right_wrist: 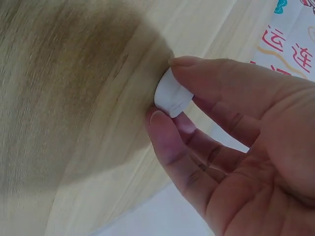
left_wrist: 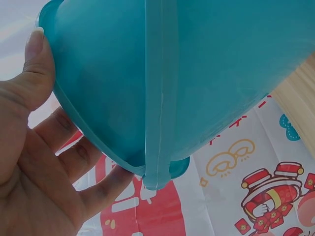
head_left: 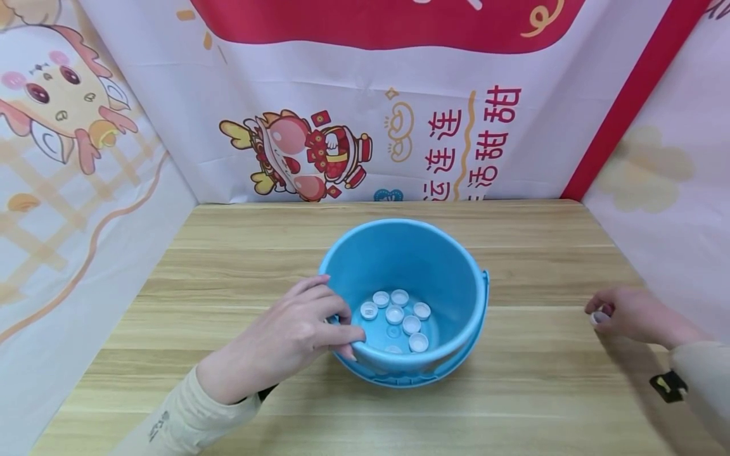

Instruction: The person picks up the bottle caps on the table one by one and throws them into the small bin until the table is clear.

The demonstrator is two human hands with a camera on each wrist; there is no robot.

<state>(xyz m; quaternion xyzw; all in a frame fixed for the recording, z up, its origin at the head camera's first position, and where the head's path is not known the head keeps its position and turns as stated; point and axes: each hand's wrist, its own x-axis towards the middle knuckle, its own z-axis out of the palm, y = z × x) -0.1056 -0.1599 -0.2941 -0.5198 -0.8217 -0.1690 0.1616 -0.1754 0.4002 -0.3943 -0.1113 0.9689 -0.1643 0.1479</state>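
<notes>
A light blue plastic bucket [head_left: 405, 256] stands upright on the wooden table, with several white bottle caps [head_left: 395, 314] lying on its bottom. My left hand [head_left: 305, 320] grips the bucket's rim at the near left side; in the left wrist view the thumb and fingers [left_wrist: 81, 158] curl at the rim. Far to the right of the bucket, my right hand [head_left: 635, 315] pinches a white bottle cap [right_wrist: 173, 94] between thumb and fingertips. That cap is at or just above the tabletop; whether it touches the wood I cannot tell.
The bucket's handle [head_left: 485, 297] hangs down along its right and near side. A printed cloth [head_left: 319, 76] rises behind the table, and more cloth [head_left: 661, 190] flanks the right edge. Bare wood grain [head_left: 536, 354] lies between the bucket and the right hand.
</notes>
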